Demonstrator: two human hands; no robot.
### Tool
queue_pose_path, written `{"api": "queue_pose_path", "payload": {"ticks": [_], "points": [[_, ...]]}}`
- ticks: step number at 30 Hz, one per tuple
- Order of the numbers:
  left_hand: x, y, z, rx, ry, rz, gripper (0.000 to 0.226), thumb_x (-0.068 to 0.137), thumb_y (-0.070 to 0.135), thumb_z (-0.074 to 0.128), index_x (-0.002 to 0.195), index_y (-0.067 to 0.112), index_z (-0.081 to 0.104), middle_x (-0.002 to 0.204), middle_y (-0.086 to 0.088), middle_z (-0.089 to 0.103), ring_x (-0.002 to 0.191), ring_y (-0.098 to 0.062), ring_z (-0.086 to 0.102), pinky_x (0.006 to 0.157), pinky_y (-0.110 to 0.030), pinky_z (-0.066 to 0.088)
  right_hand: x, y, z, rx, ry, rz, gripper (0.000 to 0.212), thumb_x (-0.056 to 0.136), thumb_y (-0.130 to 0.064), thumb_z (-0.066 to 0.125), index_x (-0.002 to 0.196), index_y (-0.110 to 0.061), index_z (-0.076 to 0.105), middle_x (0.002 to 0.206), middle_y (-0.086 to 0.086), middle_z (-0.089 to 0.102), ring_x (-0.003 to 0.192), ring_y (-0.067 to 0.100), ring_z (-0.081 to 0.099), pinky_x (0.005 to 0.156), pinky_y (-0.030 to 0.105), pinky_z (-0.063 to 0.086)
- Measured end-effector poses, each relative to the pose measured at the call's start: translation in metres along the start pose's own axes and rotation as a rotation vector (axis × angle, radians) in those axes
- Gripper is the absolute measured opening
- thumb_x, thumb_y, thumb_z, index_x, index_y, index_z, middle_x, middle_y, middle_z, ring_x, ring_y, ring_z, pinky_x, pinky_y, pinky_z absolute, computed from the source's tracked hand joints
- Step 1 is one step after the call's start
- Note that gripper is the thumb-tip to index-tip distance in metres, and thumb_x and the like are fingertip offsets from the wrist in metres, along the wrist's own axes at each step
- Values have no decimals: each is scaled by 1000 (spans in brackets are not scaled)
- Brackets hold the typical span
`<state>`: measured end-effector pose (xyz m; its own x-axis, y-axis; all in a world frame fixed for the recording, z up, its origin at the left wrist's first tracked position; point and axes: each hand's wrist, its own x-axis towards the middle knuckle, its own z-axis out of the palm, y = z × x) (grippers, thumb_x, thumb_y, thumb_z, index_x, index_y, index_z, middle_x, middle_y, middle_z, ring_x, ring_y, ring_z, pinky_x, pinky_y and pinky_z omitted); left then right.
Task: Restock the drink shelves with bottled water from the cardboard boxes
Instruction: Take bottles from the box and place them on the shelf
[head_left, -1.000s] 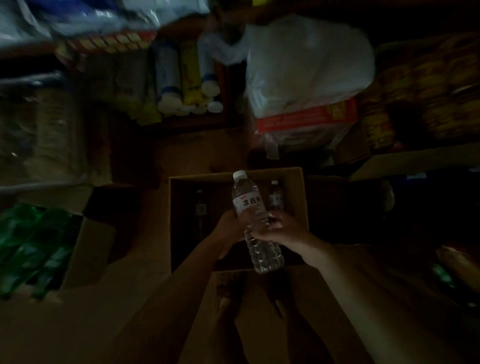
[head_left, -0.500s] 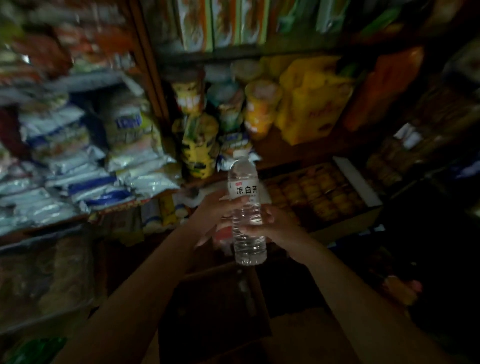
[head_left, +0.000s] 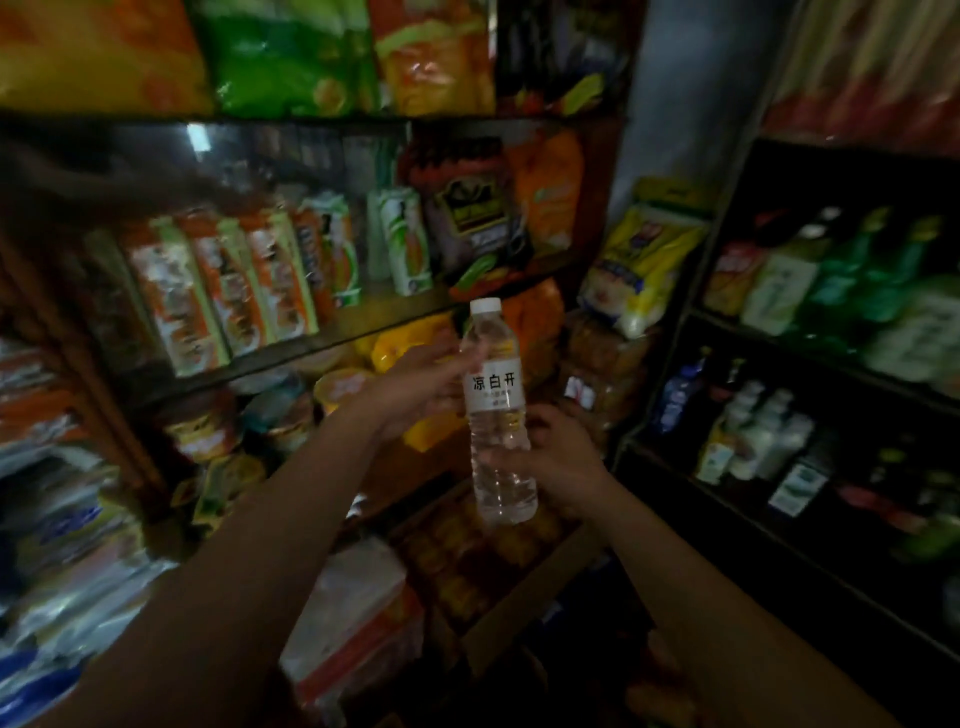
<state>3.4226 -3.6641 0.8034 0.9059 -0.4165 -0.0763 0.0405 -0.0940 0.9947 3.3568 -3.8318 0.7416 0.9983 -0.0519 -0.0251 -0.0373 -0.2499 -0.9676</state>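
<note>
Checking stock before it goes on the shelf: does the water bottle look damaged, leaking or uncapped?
Nothing stands out. The water bottle is upright, white cap on, label straight, held by the left hand and right hand. No drips show, though the light is dim.

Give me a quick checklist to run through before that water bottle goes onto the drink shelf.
1. Bottle held: ok, left hand grips at the label, right hand near the base.
2. Cap on: ok, white cap in place.
3. Bottle upright: ok, only slightly tilted.
4. Drink shelf in view: ok, at the right, with bottles on it.
5. Free slot on that shelf: cannot tell, too dark.
</note>
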Motion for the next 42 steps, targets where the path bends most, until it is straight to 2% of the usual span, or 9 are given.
{"api": "queue_pose_path", "payload": {"ticks": [2, 5, 12, 15, 19, 24, 29, 34, 42], "points": [[20, 24, 40, 30, -72, 38, 59, 70, 50, 69, 118, 17, 61, 111, -3, 70, 102, -21, 67, 75, -29, 54, -4, -2, -45, -52, 77, -29, 77, 45, -47, 91, 109, -14, 64, 99, -2, 73, 89, 11, 71, 81, 38, 58], [44, 52, 108, 91, -168, 92, 46, 77, 47, 67, 115, 20, 63, 114, 0, 68, 106, -17, 65, 80, -31, 54, -20, -3, -111, -112, 166, -47, 35, 64, -28, 88, 94, -26, 70, 94, -9, 73, 88, 5, 69, 78, 25, 56], [80, 84, 249, 160, -316, 211, 29, 89, 37, 60, 116, 26, 59, 118, 5, 64, 110, -11, 60, 94, -33, 49, -54, 9, -247, -220, 343, -58, 23, 66, -28, 87, 76, -30, 66, 77, -16, 68, 75, 2, 66, 75, 34, 56], [95, 96, 298, 175, -400, 228, 19, 90, 36, 59, 107, 30, 60, 111, 7, 65, 106, -10, 62, 81, -22, 52, -68, 13, -294, -214, 404, -30, 33, 67, -32, 86, 85, -27, 60, 87, -14, 65, 87, 13, 66, 81, 40, 55], [120, 106, 359, 196, -508, 261, 25, 84, 41, 63, 107, 30, 61, 115, 3, 67, 106, -12, 63, 91, -29, 51, -81, 27, -347, -137, 516, 25, 46, 66, -31, 87, 99, -22, 55, 97, -9, 63, 94, 15, 63, 86, 37, 54], [150, 115, 430, 250, -647, 311, 57, 73, 53, 67, 121, 24, 58, 119, 4, 65, 108, -10, 62, 95, -32, 51, -88, 54, -405, -53, 698, 54, 61, 56, -31, 92, 105, -19, 58, 106, -3, 68, 100, 18, 65, 90, 43, 54], [188, 125, 499, 282, -773, 306, 27, 85, 42, 65, 107, 26, 65, 115, 4, 67, 106, -10, 63, 92, -31, 52, -96, 72, -461, -73, 859, 105, 53, 57, -19, 91, 101, -20, 63, 101, 0, 72, 95, 18, 68, 87, 46, 55], [210, 131, 564, 303, -897, 291, 40, 82, 40, 68, 113, 16, 64, 114, 1, 68, 105, -11, 64, 91, -30, 53, -112, 88, -511, -138, 1010, 156, 77, 41, -43, 89, 109, -19, 64, 98, -3, 73, 91, 15, 69, 82, 44, 57], [224, 151, 660, 338, -1016, 394, 53, 82, 25, 72, 130, 18, 51, 115, -1, 65, 103, -12, 65, 81, -25, 55, -142, 109, -590, -198, 1124, 200, 68, 55, -35, 91, 114, -14, 64, 104, -3, 70, 97, 11, 65, 85, 34, 56]]}}
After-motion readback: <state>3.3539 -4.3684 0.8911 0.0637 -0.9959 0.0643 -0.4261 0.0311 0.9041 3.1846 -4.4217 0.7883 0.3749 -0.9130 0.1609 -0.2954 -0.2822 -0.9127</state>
